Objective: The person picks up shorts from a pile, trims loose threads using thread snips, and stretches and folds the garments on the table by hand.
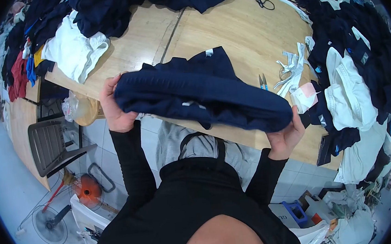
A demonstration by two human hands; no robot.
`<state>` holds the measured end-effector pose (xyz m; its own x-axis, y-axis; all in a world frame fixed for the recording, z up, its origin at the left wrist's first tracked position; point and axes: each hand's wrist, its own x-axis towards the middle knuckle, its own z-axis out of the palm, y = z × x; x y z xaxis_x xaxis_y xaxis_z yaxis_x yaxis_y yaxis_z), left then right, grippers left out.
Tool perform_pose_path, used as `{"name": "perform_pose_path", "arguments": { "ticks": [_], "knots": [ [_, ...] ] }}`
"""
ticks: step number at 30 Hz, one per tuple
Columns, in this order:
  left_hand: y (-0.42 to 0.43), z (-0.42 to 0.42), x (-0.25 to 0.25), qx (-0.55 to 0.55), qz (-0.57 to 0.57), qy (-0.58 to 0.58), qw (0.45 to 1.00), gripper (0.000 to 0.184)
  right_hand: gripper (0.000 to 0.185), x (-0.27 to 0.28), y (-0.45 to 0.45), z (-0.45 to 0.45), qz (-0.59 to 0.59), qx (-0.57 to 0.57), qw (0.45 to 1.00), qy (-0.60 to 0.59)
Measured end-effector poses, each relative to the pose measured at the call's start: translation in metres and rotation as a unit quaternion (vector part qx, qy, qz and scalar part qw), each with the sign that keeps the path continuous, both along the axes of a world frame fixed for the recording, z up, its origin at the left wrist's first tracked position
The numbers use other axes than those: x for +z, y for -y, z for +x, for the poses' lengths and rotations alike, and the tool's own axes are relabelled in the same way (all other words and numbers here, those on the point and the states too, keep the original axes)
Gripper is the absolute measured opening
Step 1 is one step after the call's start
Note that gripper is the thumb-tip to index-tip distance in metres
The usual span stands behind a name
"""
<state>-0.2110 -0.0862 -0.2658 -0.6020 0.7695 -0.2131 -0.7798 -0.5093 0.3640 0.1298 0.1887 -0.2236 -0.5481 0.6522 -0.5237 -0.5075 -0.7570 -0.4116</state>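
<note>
A navy garment [192, 83] is stretched wide between my two hands above the table's front edge. Its broad ribbed band runs from one hand to the other, and a small white label shows inside the opening. My left hand [116, 108] grips the band's left end, thumb below and fingers partly hidden behind the cloth. At the other end, my right hand [287, 137] is closed on the band, its fingers partly covered by the fabric. The garment's lower part spreads over the wooden table [224, 24] behind the band.
Small thread snips [262, 82] lie near white fabric strips [292, 67] right of the garment. Navy clothes [102, 9] and a white garment [75, 48] cover the far left. More piles [355, 89] line the right side. A brown chair [49, 146] and fans [50, 224] stand at left.
</note>
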Motion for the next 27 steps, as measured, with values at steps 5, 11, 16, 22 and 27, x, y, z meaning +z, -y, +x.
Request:
{"name": "perform_pose_path", "arguments": {
  "ticks": [5, 11, 16, 22, 27],
  "knots": [
    [-0.029, 0.047, -0.006, 0.041, -0.192, -0.126, 0.972, 0.058, 0.020, -0.099, 0.006, 0.013, 0.315, 0.153, 0.931, 0.101],
    [-0.017, 0.010, -0.023, 0.212, -0.531, -0.573, 0.586, 0.034, 0.033, -0.054, 0.004, -0.028, 0.509, -0.048, 0.739, 0.440],
    [-0.081, 0.053, 0.059, 0.087, -0.237, -0.637, 0.729, 0.064, 0.044, 0.057, 0.023, -0.054, 0.602, 0.046, 0.772, 0.199],
    [-0.099, 0.069, 0.090, -0.085, -0.216, -0.731, 0.641, 0.084, 0.053, 0.101, 0.034, -0.038, 0.739, 0.073, 0.670, -0.005],
    [-0.096, 0.073, 0.080, 0.183, -0.124, -0.448, 0.866, 0.072, 0.109, 0.087, 0.015, -0.019, 0.755, 0.070, 0.647, 0.080]
  ]
}}
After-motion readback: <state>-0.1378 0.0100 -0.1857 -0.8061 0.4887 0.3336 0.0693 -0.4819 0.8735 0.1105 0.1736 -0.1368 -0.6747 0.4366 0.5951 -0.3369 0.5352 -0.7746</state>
